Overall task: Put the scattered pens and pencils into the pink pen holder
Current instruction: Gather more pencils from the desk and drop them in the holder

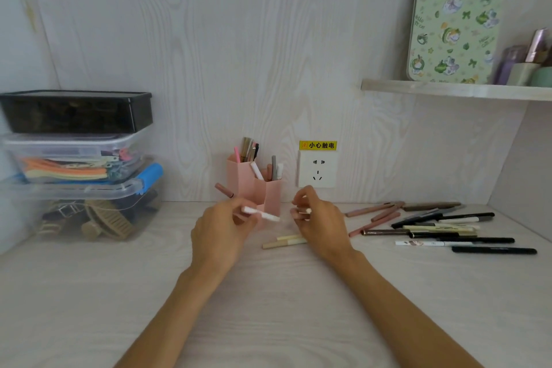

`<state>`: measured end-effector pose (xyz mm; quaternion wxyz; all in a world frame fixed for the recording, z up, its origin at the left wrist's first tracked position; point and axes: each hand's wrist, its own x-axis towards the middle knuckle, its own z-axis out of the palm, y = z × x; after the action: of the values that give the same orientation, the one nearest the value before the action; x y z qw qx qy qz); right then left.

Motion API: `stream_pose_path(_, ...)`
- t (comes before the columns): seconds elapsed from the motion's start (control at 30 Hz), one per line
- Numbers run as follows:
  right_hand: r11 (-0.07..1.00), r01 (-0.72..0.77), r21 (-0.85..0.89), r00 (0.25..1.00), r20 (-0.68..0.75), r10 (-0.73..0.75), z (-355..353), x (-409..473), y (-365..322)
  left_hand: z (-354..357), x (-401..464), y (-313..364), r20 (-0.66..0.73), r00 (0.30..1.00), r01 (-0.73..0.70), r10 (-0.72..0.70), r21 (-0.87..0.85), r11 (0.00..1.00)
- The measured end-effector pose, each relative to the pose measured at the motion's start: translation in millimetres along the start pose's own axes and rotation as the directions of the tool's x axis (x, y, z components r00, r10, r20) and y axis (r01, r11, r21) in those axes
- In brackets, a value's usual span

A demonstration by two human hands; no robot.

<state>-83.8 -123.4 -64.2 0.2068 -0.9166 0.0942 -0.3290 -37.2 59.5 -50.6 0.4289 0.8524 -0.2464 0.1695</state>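
A: Starting far left: we have stacked storage boxes [79,164] against the wall on the desk [89,293]. Black-lidded box on top, clear ones under it with orange strips, a blue item and brown clips inside.

B: Next, our left hand [222,231]. Fingers curled, gripping two things: a white pen [260,214] lying across the fingers, tip pointing right, and a dusty-pink pen [224,190] sticking up and left out of the grip.

A: Holder?

B: Pink pen holder [263,188] stands upright at the back of the desk against the wall, just behind and between our hands. Tall compartment at the back left holds several pens. The lower one to its right holds a white pen, a grey one and others. A still lower front compartment is partly hidden by the white pen, contents can't be read.

A: Right hand?

B: Right hand [318,219] is just right of the holder, fingers curled, pinching something small and white [307,210]. Too small to say what it is. Two cream pens [283,241] lie on the desk under and between the hands.

A: White wall socket [317,169] with a yellow warning sticker [318,145] above it, just right of the holder.

B: Further right, scattered pens [442,227] lie loose on the desk: pink, brown, black, cream, white, mostly lengthwise and overlapping.

A: Top right: shelf [448,92] with a green patterned tin [454,21] leaning on the wall and bottles [525,66] beside it.
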Motion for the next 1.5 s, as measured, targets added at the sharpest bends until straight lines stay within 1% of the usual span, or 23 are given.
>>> stream_pose_path(0.1, 0.997, 0.044, -0.068, 0.999, -0.012, -0.045, -1, -3, 2, -16, 7, 8, -0.213, 0.976, -0.091, 0.053, -0.173, 0.981)
stream_pose_path(0.17, 0.987, 0.099, -0.126, 0.995, 0.032, -0.096, 0, -3, 2, -29, 15, 13, -0.303, 0.951, -0.132, 0.063, -0.216, 0.967)
stream_pose_path(0.27, 0.992, 0.098, -0.078, 0.992, 0.083, -0.091, 3, -1, 2, -43, 26, 25, -0.379, 0.917, -0.179, 0.123, -0.115, 0.977)
stream_pose_path(0.37, 0.997, 0.056, 0.046, 0.992, 0.112, -0.060, 3, 0, 3, -46, 36, 41, -0.415, 0.895, -0.230, 0.165, -0.111, 0.967)
stream_pose_path(0.43, 0.990, 0.031, 0.137, 0.993, 0.106, -0.045, 4, 0, 6, -46, 43, 51, -0.444, 0.871, -0.264, 0.213, -0.057, 0.963)
stream_pose_path(0.5, 0.982, 0.001, 0.188, 0.995, 0.095, -0.019, 5, -1, 6, -44, 48, 55, -0.447, 0.862, -0.265, 0.239, 0.004, 0.964)
stream_pose_path(0.63, 0.992, -0.010, 0.129, 0.994, 0.107, -0.004, 7, -1, 7, -26, 45, 44, -0.383, 0.886, -0.243, 0.260, 0.094, 0.966)
stream_pose_path(0.73, 0.992, 0.002, 0.130, 0.996, 0.092, -0.014, 7, 0, 8, -12, 41, 34, -0.394, 0.889, -0.232, 0.233, 0.050, 0.971)
stream_pose_path(0.77, 0.991, 0.007, 0.135, 0.997, 0.076, -0.018, 7, 1, 8, -8, 42, 32, -0.391, 0.892, -0.220, 0.227, 0.065, 0.973)
stream_pose_path(0.9, 0.981, -0.011, 0.196, 1.000, 0.013, 0.009, 4, 4, 8, 4, 40, 23, -0.257, 0.935, -0.169, 0.246, 0.289, 0.942)
stream_pose_path(1.0, 0.955, -0.038, 0.295, 0.995, -0.078, 0.064, 4, 6, 8, -1, 41, 17, -0.232, 0.927, -0.152, 0.294, 0.484, 0.862)
stream_pose_path(1.07, 0.914, -0.039, 0.404, 0.986, -0.130, 0.100, 4, 6, 5, -5, 39, 18, -0.240, 0.924, -0.129, 0.297, 0.537, 0.834)
stream_pose_path(1.1, 0.888, -0.039, 0.458, 0.984, -0.136, 0.114, 4, 7, 3, -6, 33, 19, -0.256, 0.916, -0.146, 0.310, 0.506, 0.850)
stream_pose_path(1.13, 0.864, -0.042, 0.502, 0.983, -0.135, 0.126, 4, 7, 0, -5, 25, 21, -0.265, 0.900, -0.198, 0.346, 0.460, 0.866)
stream_pose_path(1.17, 0.846, -0.045, 0.531, 0.982, -0.133, 0.136, 4, 7, -3, -1, 15, 22, -0.241, 0.882, -0.282, 0.406, 0.419, 0.863)
stream_pose_path(1.2, 0.838, -0.045, 0.544, 0.980, -0.137, 0.141, 5, 8, -6, 3, 4, 23, -0.165, 0.878, -0.361, 0.449, 0.388, 0.848)
stream_pose_path(1.23, 0.843, -0.041, 0.536, 0.980, -0.144, 0.139, 6, 8, -8, 9, -6, 23, -0.062, 0.894, -0.400, 0.444, 0.337, 0.852)
stream_pose_path(1.27, 0.860, -0.035, 0.509, 0.980, -0.150, 0.129, 6, 7, -9, 13, -11, 24, 0.023, 0.924, -0.374, 0.381, 0.255, 0.892)
stream_pose_path(1.3, 0.878, -0.028, 0.479, 0.983, -0.146, 0.111, 7, 6, -10, 17, -13, 23, 0.073, 0.956, -0.293, 0.285, 0.166, 0.942)
stream_pose_path(1.33, 0.891, -0.020, 0.453, 0.986, -0.136, 0.091, 7, 4, -11, 20, -12, 22, 0.081, 0.977, -0.205, 0.198, 0.078, 0.976)
stream_pose_path(1.4, 0.916, 0.002, 0.402, 0.993, -0.105, 0.044, 8, 1, -11, 24, -9, 19, 0.053, 0.996, -0.070, 0.073, -0.066, 0.995)
stream_pose_path(1.43, 0.930, 0.015, 0.366, 0.996, -0.082, 0.016, 7, 0, -11, 24, -9, 19, 0.035, 0.998, -0.038, 0.042, -0.102, 0.994)
stream_pose_path(1.5, 0.951, 0.042, 0.307, 0.999, -0.021, -0.037, 8, -2, -11, 22, -9, 18, 0.025, 0.999, -0.035, 0.038, -0.103, 0.994)
